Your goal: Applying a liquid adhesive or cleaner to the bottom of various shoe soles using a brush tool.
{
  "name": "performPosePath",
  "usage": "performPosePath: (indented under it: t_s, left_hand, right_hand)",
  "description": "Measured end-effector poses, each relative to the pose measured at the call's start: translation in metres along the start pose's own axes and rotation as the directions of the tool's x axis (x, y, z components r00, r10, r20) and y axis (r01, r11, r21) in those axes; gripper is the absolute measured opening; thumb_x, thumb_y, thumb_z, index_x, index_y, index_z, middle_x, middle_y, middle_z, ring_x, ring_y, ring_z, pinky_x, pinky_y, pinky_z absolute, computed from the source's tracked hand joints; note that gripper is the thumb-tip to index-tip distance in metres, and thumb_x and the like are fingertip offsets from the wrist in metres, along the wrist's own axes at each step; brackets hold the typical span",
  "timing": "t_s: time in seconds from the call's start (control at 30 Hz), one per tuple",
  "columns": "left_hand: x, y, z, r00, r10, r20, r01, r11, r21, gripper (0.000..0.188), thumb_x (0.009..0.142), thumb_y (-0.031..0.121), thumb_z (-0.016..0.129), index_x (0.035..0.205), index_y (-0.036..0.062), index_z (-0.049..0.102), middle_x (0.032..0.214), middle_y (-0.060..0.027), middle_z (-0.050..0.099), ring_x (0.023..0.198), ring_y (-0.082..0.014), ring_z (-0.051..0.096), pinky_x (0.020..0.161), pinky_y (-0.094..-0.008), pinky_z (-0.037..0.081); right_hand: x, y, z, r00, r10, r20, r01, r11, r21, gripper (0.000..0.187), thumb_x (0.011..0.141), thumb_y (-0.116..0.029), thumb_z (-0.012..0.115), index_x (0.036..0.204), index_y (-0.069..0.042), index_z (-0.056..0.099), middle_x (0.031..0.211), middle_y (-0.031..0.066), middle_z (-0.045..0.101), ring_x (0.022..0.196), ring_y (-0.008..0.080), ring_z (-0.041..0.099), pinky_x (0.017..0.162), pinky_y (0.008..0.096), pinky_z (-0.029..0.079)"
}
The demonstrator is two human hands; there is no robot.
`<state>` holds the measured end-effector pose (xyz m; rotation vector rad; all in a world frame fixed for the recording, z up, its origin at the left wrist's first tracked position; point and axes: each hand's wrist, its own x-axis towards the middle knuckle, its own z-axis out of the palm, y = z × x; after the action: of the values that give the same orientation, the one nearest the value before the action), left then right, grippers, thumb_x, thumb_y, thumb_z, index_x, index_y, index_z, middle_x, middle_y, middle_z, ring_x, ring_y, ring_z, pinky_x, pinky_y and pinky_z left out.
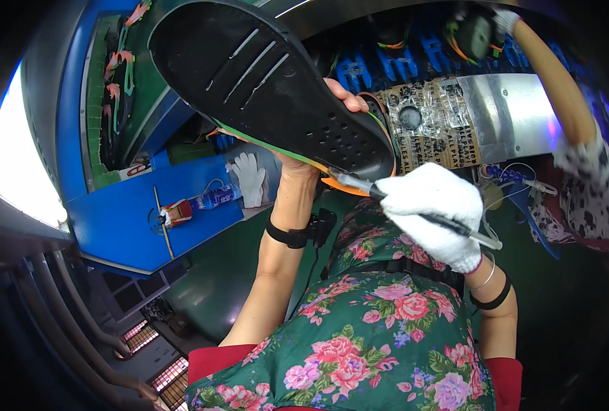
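A large black shoe sole (277,89), edged in orange and green, is held up at the top middle. Slots mark its wide end and small holes dot the narrower end. My bare left hand (299,163) is closed around its middle, fingertips showing on the far edge, the palm mostly hidden beneath. In a white glove, my right hand (431,205) grips a pen-shaped tool (448,222) with a dark barrel and a pale tube at the back. Its narrow tip is at the sole's near edge, by the orange rim.
A metal ledge (506,113) with taped cardboard (428,130) lies beyond. Blue clamps (393,65) line the back. On the left, a blue table (137,219) carries a white glove (250,179) and a bottle (215,197). At top right, a co-worker's arm (558,82) reaches to another sole (479,38).
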<state>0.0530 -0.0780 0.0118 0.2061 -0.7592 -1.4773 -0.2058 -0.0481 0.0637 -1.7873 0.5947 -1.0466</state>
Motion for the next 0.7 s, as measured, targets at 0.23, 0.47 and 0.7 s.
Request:
performPosePath:
  t_s: [0.23,0.47,0.7]
  left_hand:
    - [0.003,0.005,-0.002,0.998,-0.062,0.01,0.062,0.998,0.026,0.084,0.095,0.067,0.074,0.137,-0.0048,0.059,0.122,-0.0225,0.07,0.129,-0.0407,0.065,0.112,-0.0514,0.057]
    - [0.001,-0.008,-0.012,0.988,-0.033,-0.152,0.026,0.999,-0.045,0.145,0.061,0.115,0.039,0.138,-0.0057,0.058,0.124,-0.0248,0.069,0.111,-0.0403,0.072,0.104,-0.0567,0.059]
    - [0.002,-0.009,-0.016,0.99,-0.09,-0.108,0.083,0.994,-0.067,0.147,0.058,0.116,0.039,0.141,-0.0047,0.056,0.124,-0.0246,0.068,0.113,-0.0391,0.071,0.106,-0.0565,0.056]
  right_hand:
    - [-0.003,-0.007,0.01,0.983,-0.183,0.016,0.183,0.976,-0.114,0.04,0.078,-0.002,0.086,0.116,-0.012,0.085,0.113,0.0102,0.083,0.094,0.0266,0.078,0.079,0.0373,0.063]
    - [-0.001,-0.018,0.014,0.984,-0.179,0.009,0.179,0.98,-0.089,0.036,0.085,-0.004,0.086,0.119,-0.014,0.084,0.115,0.0085,0.083,0.098,0.0265,0.079,0.084,0.0383,0.063]
    - [-0.004,-0.013,0.01,0.993,-0.114,0.014,0.114,0.992,-0.059,0.026,0.083,-0.001,0.087,0.108,-0.009,0.085,0.109,0.0098,0.083,0.095,0.0273,0.079,0.082,0.0369,0.062]
